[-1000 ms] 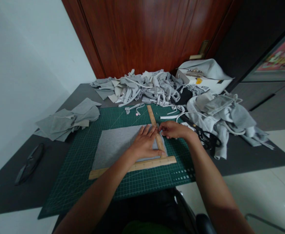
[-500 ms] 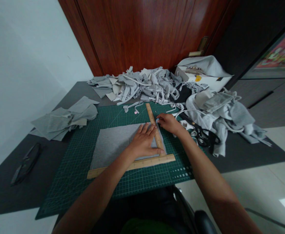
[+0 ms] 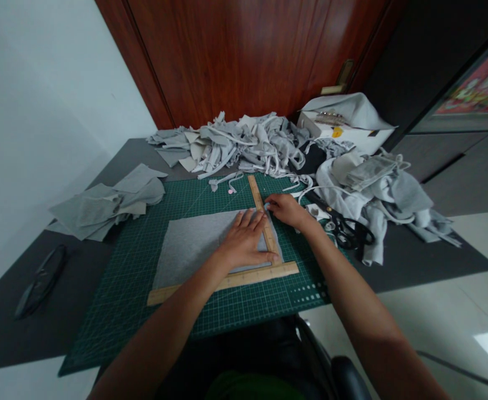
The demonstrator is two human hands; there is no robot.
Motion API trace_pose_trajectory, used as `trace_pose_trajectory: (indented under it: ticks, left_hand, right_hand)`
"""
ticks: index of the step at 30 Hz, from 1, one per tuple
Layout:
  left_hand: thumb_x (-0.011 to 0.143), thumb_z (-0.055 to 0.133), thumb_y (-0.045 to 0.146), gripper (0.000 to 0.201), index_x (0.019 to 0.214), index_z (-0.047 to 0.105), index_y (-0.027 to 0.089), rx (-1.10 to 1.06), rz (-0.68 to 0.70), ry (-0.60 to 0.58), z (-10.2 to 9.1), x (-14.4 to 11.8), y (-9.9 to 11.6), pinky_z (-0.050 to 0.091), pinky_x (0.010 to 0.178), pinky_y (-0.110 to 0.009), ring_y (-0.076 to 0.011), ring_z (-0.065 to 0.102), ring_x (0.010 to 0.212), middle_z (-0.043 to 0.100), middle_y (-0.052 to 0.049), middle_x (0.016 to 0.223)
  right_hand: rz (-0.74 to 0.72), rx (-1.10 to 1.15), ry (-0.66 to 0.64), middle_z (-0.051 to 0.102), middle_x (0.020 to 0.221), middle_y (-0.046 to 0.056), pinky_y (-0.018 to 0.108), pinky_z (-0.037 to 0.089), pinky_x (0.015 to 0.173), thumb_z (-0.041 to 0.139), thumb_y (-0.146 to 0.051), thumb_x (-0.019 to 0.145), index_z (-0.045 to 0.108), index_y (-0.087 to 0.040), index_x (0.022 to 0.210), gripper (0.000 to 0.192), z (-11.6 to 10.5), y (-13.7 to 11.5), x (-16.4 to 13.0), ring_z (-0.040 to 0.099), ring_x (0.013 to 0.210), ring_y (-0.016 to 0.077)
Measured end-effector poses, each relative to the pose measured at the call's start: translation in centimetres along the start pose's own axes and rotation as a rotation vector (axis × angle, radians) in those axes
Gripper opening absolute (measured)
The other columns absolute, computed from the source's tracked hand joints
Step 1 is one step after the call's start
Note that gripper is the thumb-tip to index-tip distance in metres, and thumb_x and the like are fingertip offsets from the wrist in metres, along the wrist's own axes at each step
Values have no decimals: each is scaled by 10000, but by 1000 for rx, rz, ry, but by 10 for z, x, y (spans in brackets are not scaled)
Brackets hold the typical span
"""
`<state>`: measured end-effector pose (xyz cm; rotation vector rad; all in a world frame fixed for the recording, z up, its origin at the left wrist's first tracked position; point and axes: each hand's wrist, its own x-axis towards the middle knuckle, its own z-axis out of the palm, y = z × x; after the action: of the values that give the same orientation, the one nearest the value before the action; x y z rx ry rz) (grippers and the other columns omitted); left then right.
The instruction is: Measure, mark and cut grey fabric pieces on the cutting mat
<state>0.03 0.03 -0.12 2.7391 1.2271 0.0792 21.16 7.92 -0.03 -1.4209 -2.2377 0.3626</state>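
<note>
A wooden L-shaped ruler (image 3: pixel 264 233) lies on a grey fabric rectangle (image 3: pixel 194 244) spread flat on the green cutting mat (image 3: pixel 144 300), one arm running up the cloth's right edge and the other along its near edge. The left hand (image 3: pixel 244 244) presses down flat, fingers spread and open, across the cloth and the upright arm of the ruler, with the thumb reaching toward the corner where the two arms meet. The right hand (image 3: pixel 283 208) sits just beside the upright arm near the cloth's far right corner, fingers curled together at the ruler's edge; whether they pinch a small marking tool cannot be told. Just to the right of that hand, black-handled scissors (image 3: pixel 346 230) rest at the mat's edge against a heap of grey garments (image 3: pixel 386 194). Beyond the mat, a tangle of grey strips and offcuts (image 3: pixel 244 144) lies before a wooden door (image 3: pixel 244 55), with a white box (image 3: pixel 352 130) draped in cloth beside it. To the left, a stack of cut grey pieces (image 3: pixel 106 200) sits on the dark table (image 3: pixel 2 333), and a black tool (image 3: pixel 35 280) lies nearer the table's left edge.
</note>
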Motion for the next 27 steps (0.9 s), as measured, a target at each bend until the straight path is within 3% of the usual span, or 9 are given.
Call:
trace_pose_trajectory:
  ticks: [15, 27]
  left_hand:
    - [888, 418, 903, 1153, 1681, 231, 87, -15, 7, -2, -1, 0, -1, 53, 1325, -522, -403, 113, 1641, 236, -177, 1758]
    - [895, 453, 885, 1152, 1686, 217, 82, -3, 3, -20, -3, 0, 1, 36, 1329, -515, -405, 102, 1643, 199, -180, 1766]
  right_hand:
    - [-1, -21, -106, 820, 1035, 113, 291, 490, 878, 610, -94, 950, 798, -150, 1087, 239, -10, -6, -2, 727, 962, 232]
    - [64, 35, -341, 744, 769, 38, 260, 455, 689, 635, -108, 914, 813, -147, 1091, 255, -33, -22, -15, 653, 709, 184]
